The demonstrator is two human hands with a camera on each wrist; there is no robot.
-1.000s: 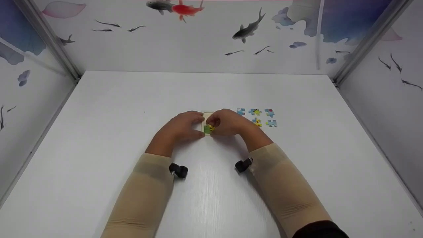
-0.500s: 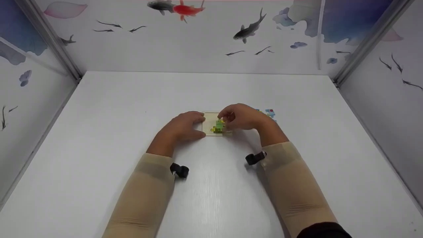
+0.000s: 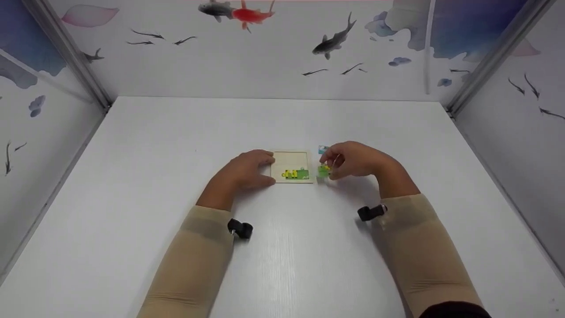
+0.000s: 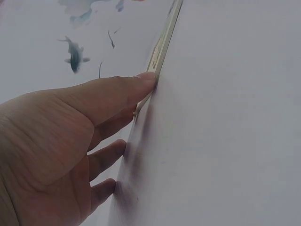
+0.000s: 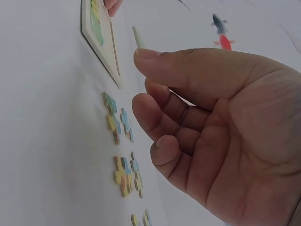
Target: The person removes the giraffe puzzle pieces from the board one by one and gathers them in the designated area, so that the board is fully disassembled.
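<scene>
A square wooden puzzle tray [image 3: 288, 160] lies flat on the table, with a joined strip of yellow and green jigsaw pieces [image 3: 296, 174] along its near side. My left hand [image 3: 246, 172] holds the tray's left side, thumb at the near corner and fingertips toward the far one. In the left wrist view, the thumb [image 4: 124, 92] presses on the tray's edge. Just right of the tray, my right hand [image 3: 353, 161] pinches a green and yellow jigsaw piece [image 3: 323, 171] between thumb and fingers. The right wrist view shows this piece [image 5: 137, 36] nearly edge-on, mostly hidden by the thumb.
Several loose jigsaw pieces [image 5: 123, 175] in blue and yellow lie on the table right of the tray. From the head view, my right hand covers most of them; one blue piece [image 3: 323, 149] shows. White panels [image 3: 265, 66] with painted fish enclose the table.
My right hand has moved right, from over the tray to beside it, carrying the green and yellow piece. The strip in the tray has come into sight. My left hand stays at the tray's left side.
</scene>
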